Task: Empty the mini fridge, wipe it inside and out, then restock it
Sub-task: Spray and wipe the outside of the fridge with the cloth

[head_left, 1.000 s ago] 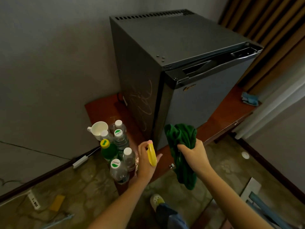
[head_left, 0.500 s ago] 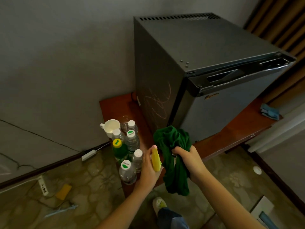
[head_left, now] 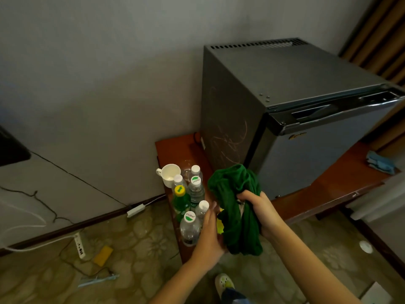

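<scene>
A grey mini fridge (head_left: 295,102) stands shut on a low red-brown table (head_left: 328,194), with scratch marks on its left side. My right hand (head_left: 260,210) grips a bunched green cloth (head_left: 237,207) in front of the fridge's lower left corner. Beside the cloth, my left hand (head_left: 209,235) holds a small yellow object (head_left: 219,223), which the cloth mostly covers. Several water bottles (head_left: 190,224), a green bottle with a yellow cap (head_left: 180,199), a white cup (head_left: 169,176) and a glass (head_left: 186,171) stand on the table's left end.
A blue cloth (head_left: 380,163) lies on the table's right end. On the patterned floor to the left are a power strip (head_left: 80,245), cables, a yellow sponge (head_left: 103,255) and a small blue item. My foot (head_left: 223,283) shows below my hands. Curtains hang at right.
The view has swung left. My hands have come together, so the green cloth now wraps against the yellow object in my left hand.
</scene>
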### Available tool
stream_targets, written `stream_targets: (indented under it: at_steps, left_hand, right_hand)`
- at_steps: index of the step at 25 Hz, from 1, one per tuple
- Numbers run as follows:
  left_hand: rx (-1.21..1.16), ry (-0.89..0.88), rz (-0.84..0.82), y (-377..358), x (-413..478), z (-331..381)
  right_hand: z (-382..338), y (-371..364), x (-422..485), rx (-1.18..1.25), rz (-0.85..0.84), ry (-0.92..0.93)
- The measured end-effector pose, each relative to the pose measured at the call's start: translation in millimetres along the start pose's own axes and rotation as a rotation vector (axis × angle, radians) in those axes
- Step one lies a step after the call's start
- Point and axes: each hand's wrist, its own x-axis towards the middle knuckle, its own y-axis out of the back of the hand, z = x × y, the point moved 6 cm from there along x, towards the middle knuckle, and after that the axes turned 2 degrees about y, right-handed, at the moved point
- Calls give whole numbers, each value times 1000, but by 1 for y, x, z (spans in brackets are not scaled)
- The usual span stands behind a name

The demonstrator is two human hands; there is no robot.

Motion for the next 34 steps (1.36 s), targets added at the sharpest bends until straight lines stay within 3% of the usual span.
stream_targets:
  at_steps: [4, 6, 8, 10, 15, 17, 19, 21, 24, 28, 30, 34]
  left_hand:
    - [-421, 83, 247, 43, -20, 32]
    - [-803, 230, 150, 52, -25, 48]
    - [-947, 305, -96, 53, -39, 70]
    - [-908, 278, -239, 64, -54, 86]
    - [-511, 252, -293, 104, -59, 110]
    - [-473, 268, -199, 99, -44, 123]
    - [-598, 325, -99, 92, -28, 128]
    - [-798, 366, -118, 87, -11, 137]
    - [-922, 261, -69, 85, 13, 156]
    - [-961, 55, 80, 90, 31, 180]
    - [-955, 51, 141, 103, 32, 188]
    - [-901, 157, 397, 128, 45, 177]
  right_hand:
    - [-1, -22, -15, 181, -151, -125]
    - [-1, -44, -27, 242, -226, -185]
    - [-1, -70, -40, 238, -257, -172]
    - [-2, -92, -50, 189, -223, -119]
    - [-18, -110, -62, 40, -204, -61]
    - [-40, -107, -59, -43, -278, -18]
    - [-73, -98, -47, -209, -342, 39]
    - [-116, -81, -29, -603, -331, 193]
    - [-170, -72, -4, -1148, -393, 488]
    - [-252, -68, 14, -1137, -281, 896]
    - [-278, -57, 42, -1178, -180, 931]
    - [-278, -34, 110, -1460, -35, 749]
